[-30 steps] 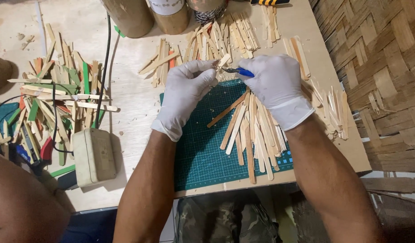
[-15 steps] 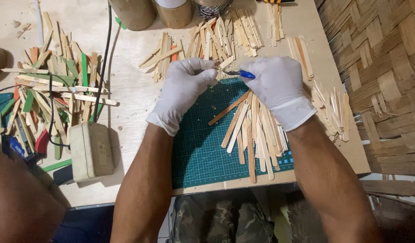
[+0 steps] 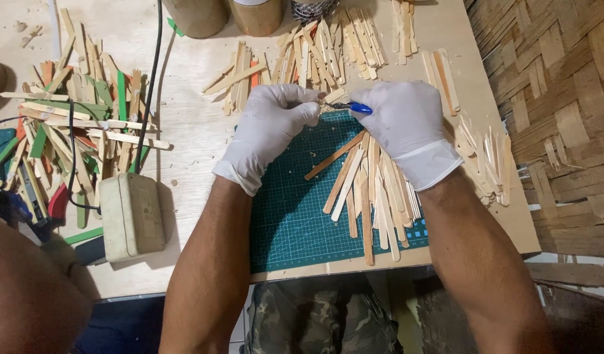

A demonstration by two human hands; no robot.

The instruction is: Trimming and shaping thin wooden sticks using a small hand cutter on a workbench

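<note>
Green cutting mat (image 3: 295,216) lower centre with loose wooden sticks (image 3: 371,190), beige box (image 3: 130,216) lower left, gloved left hand (image 3: 272,128) pinching a small stick (image 3: 333,96), gloved right hand (image 3: 403,121) closed round blue-handled knife (image 3: 354,107) at mat's top edge, stick piles (image 3: 328,46) beyond

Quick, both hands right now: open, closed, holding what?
Left hand: closed, fingers pinching a thin wooden stick above the green cutting mat.
Right hand: closed on a blue-handled cutting tool, tip at the stick.

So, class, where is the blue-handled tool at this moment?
In the head view, the blue-handled tool sits top centre, gripped by the right hand, above the green cutting mat.
</note>
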